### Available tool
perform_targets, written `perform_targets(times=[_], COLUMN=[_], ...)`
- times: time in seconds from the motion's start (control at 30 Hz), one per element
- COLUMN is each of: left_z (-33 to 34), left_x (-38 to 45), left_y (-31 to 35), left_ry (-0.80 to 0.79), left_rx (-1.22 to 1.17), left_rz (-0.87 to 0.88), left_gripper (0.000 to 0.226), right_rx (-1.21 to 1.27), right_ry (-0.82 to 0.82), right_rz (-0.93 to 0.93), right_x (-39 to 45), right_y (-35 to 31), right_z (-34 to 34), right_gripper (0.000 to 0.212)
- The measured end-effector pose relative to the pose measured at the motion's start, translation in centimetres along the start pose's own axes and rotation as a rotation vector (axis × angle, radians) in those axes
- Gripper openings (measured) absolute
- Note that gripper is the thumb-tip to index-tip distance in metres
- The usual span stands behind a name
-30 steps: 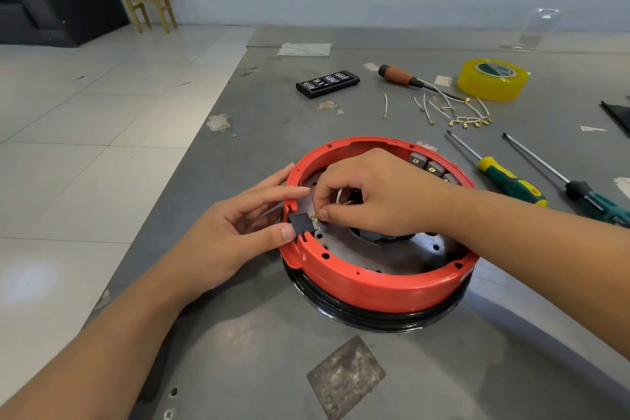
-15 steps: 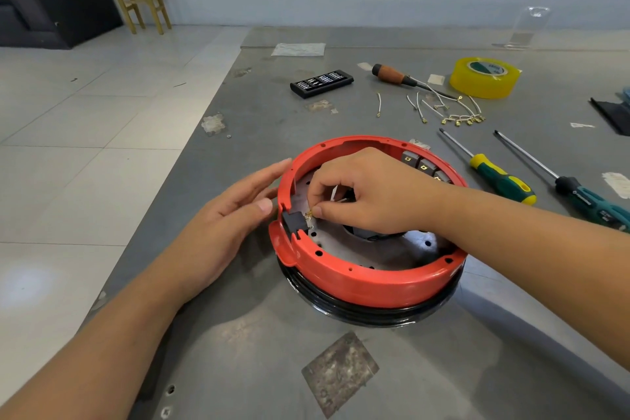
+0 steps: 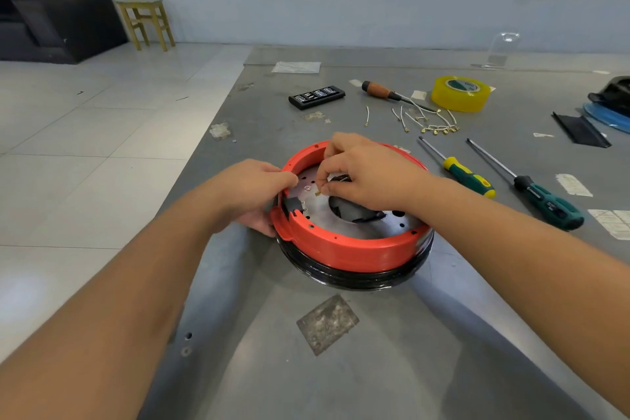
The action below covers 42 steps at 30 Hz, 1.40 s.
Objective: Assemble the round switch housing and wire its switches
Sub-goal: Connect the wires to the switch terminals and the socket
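The red round housing (image 3: 344, 245) sits at the centre of the frame on the grey table (image 3: 341, 368); the left hand (image 3: 250, 196) grips its left rim beside a black switch (image 3: 294, 205); the right hand (image 3: 370, 174), fingers curled, pinches a small brass-tipped wire (image 3: 318, 193) over the metal plate (image 3: 361, 225); screwdrivers (image 3: 470, 177) lie at right.

Screwdrivers (image 3: 468, 177) crowd housing (image 3: 344, 249) right; table (image 3: 375, 368) front free.

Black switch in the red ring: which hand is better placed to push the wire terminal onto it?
Right hand: it already pinches the brass terminal just above the switch. The left hand grips the ring.
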<state>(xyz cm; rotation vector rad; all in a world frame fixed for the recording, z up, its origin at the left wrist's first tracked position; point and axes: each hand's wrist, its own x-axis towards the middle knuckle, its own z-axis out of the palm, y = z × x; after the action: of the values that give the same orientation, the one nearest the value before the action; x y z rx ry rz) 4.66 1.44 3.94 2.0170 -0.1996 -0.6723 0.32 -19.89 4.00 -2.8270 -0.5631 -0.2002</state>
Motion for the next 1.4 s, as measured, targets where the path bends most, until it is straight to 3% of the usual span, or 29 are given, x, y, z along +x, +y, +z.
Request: perform_targets(times=[0.17, 0.4, 0.73, 0.87, 0.97, 1.17, 1.4], left_z=[-0.1, 0.1, 0.7, 2.2, 3.1, 3.4, 3.6], left_x=[-0.5, -0.7, -0.1, 0.1, 0.2, 0.6, 0.5], left_y=[-0.5, -0.5, -2.5, -3.5, -4.0, -4.6, -5.2], left_ry=[0.113, 0.179, 0.121, 0.12, 0.181, 0.207, 0.167], left_rx=[0.052, -0.258, -0.732, -0.867, -0.982, -0.951, -0.958], left_rz=[0.058, 0.043, 0.03, 0.123, 0.212, 0.291, 0.33], left_gripper=[0.019, 0.011, 0.08, 0.039, 0.061, 0.067, 0.082], right_rx=[0.019, 0.192, 0.594, 0.745, 0.786, 0.866, 0.811], right_ry=[0.098, 0.163, 0.163, 0.219, 0.235, 0.304, 0.223], right_rz=[0.053, 0.108, 0.259, 0.337, 0.395, 0.464, 0.445], right_x=[-0.9, -0.7, 0.0, 0.1, 0.2, 0.8, 1.5], right_y=[-0.7, -1.8, -2.6, -2.6, -2.5, -2.3, -2.2], right_z=[-0.4, -1.2, -1.7, -1.3, -1.0, -0.6, 0.1], right_gripper=[0.009, 0.006, 0.009, 0.027, 0.034, 0.017, 0.012])
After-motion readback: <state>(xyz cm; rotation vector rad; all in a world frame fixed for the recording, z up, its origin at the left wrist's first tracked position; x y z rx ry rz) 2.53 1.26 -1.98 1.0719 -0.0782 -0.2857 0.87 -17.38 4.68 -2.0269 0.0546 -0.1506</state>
